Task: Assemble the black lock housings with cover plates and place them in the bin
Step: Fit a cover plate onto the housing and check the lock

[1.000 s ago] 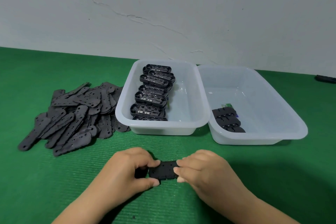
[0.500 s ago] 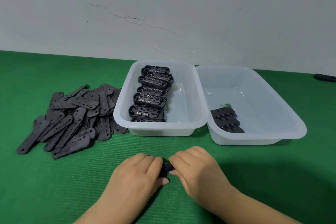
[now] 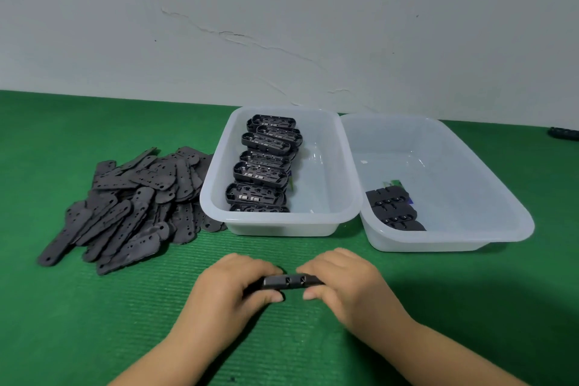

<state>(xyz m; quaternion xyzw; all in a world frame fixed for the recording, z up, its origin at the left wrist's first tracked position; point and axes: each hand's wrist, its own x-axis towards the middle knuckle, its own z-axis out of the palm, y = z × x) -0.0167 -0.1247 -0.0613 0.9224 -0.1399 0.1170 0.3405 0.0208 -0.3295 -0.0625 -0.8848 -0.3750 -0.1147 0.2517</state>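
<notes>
A black lock housing (image 3: 289, 281) sits between both hands, near the front edge of the bench (image 3: 94, 323), about in the middle. It lies flat and long, from left to right, just over the green mat. The left hand (image 3: 233, 287) grips its left end, with the thumb below and the fingers curled over the top. The right hand (image 3: 340, 283) grips its right end the same way. You can see a long side of it with small slots.

Behind the hands is a clear plastic bin (image 3: 279, 226). In it is a row of open lock housings (image 3: 261, 166), stacked along its left side. Touching it on the right is a second clear bin (image 3: 454, 241). A few closed black pieces (image 3: 393, 208) lie in its near left corner.

To the left of the first bin is a big pile of flat black cover plates (image 3: 125, 200) on the bench. Some touch the bin's left wall. A small dark thing (image 3: 564, 133) lies by the far right edge, too small to tell what it is. A grey wall (image 3: 282, 25) with a crack stands behind the bench.
</notes>
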